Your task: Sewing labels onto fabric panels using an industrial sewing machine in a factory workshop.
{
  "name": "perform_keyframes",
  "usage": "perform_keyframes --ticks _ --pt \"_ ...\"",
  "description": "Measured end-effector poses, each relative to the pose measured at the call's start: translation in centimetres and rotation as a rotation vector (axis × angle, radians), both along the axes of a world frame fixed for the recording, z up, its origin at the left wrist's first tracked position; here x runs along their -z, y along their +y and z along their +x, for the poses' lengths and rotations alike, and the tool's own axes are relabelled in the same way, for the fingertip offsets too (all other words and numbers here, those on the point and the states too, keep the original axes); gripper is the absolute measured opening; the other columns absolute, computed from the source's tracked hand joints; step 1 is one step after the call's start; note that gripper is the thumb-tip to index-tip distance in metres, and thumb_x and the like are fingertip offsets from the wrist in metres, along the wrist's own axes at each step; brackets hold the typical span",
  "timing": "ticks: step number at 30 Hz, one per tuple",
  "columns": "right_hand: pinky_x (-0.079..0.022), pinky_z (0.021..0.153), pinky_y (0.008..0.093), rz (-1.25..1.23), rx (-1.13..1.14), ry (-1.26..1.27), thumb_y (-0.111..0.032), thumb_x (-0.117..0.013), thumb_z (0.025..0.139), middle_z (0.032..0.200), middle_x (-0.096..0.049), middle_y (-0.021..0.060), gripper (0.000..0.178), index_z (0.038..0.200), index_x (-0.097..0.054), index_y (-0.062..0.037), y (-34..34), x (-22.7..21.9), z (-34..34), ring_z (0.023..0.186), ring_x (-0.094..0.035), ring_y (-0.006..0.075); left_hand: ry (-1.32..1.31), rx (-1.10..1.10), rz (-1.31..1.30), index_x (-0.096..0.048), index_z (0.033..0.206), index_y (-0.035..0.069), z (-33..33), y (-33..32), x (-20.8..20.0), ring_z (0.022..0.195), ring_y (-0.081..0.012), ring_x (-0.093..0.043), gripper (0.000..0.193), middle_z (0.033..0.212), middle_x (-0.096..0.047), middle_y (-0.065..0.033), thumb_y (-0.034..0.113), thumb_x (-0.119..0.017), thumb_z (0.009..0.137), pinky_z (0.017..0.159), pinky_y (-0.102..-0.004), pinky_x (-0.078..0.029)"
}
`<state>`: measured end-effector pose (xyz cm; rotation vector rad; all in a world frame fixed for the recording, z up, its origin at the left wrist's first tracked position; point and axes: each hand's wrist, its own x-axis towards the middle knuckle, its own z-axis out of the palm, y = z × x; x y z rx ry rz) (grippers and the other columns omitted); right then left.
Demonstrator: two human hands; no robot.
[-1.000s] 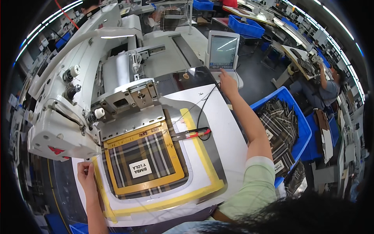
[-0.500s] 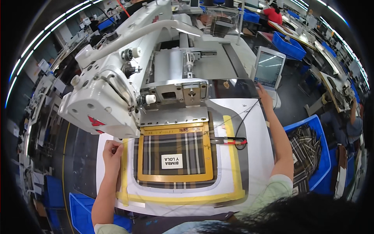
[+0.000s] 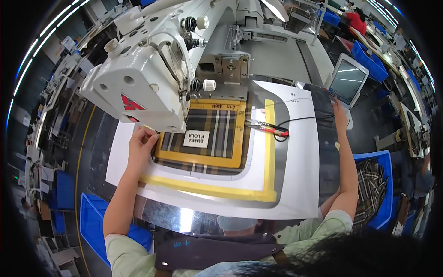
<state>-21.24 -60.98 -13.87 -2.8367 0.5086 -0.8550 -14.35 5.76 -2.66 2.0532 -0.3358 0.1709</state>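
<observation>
My left hand [image 3: 142, 147] is closed in a pinch beside the white sewing machine head [image 3: 143, 87], at the left edge of the work. What its fingertips hold is too small to make out. My right hand [image 3: 340, 116] reaches far right, fingers stretched out against the lower edge of a control screen [image 3: 349, 77]. Between them, a yellow clamp frame [image 3: 198, 161] lies over plaid fabric [image 3: 217, 134] bearing a white label [image 3: 196, 139]. Its left part sits partly under the machine head. A white sheet edged with yellow tape [image 3: 207, 189] surrounds the frame.
Red-and-black-handled snips [image 3: 274, 130] lie right of the frame, beside a black cable [image 3: 304, 118]. A blue bin [image 3: 386, 184] of plaid pieces stands at right, another blue bin [image 3: 99, 226] at lower left. A metal carriage [image 3: 228, 67] stands behind the frame.
The clamp frame and sheet have shifted back and left, partly under the machine head, and the carriage has moved back. My view has shifted. My left hand stays pinched; my right stays by the screen.
</observation>
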Motion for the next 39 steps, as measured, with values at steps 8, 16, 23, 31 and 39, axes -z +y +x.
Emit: perform_keyframes --ticks 8,16,23,31,39 --pt "-0.050 0.068 0.0427 -0.176 0.058 0.006 -0.010 -0.051 0.087 0.136 -0.046 -0.0019 0.023 0.110 -0.057 -0.0123 -2.7 2.1 -1.6 0.094 -0.062 0.0297 0.042 -0.042 -0.003 -0.060 0.086 -0.001 -2.5 -1.7 0.4 0.078 -0.0092 -0.053 0.005 0.091 -0.053 -0.0016 0.004 -0.061 0.086 0.073 -0.0222 -0.043" --pt "-0.051 0.065 0.0434 -0.144 0.062 -0.037 -0.012 -0.053 0.086 0.135 -0.047 -0.0016 0.025 0.111 -0.057 -0.0124 -3.4 2.0 -1.6 0.091 -0.063 0.0293 -0.043 -0.049 0.005 -0.056 0.103 -0.001 -2.1 -1.4 1.1 0.086 -0.0112 -0.054 0.016 0.095 -0.055 -0.0024 -0.001 -0.058 0.087 0.077 -0.0227 -0.043" --pt "-0.052 0.067 0.0419 -0.209 0.130 -0.034 -0.015 -0.055 0.086 0.134 -0.048 -0.0011 0.026 0.112 -0.057 -0.0120 -2.6 1.6 -2.0 0.090 -0.063 0.0295 -0.057 -0.035 0.018 -0.058 0.100 -0.001 -2.1 -1.3 1.0 0.085 -0.0109 -0.053 0.013 0.097 -0.054 -0.0038 0.000 -0.058 0.088 0.077 -0.0222 -0.042" --pt "-0.052 0.066 0.0414 -0.227 0.121 -0.057 -0.017 -0.055 0.087 0.131 -0.049 -0.0012 0.026 0.112 -0.056 -0.0123 -2.5 1.5 -2.1 0.089 -0.064 0.0290 -0.039 -0.063 0.001 -0.061 0.096 -0.001 -2.0 -0.9 0.4 0.077 -0.0090 -0.052 0.010 0.093 -0.055 -0.0024 0.002 -0.057 0.088 0.072 -0.0212 -0.041" --pt "-0.052 0.065 0.0405 -0.236 0.106 -0.069 -0.017 -0.055 0.087 0.130 -0.049 -0.0011 0.025 0.112 -0.056 -0.0126 -2.5 1.2 -2.3 0.090 -0.064 0.0281 -0.033 -0.087 -0.005 -0.062 0.097 -0.001 -2.1 -0.7 0.2 0.075 -0.0080 -0.051 0.010 0.091 -0.056 -0.0014 0.004 -0.057 0.090 0.069 -0.0210 -0.041"
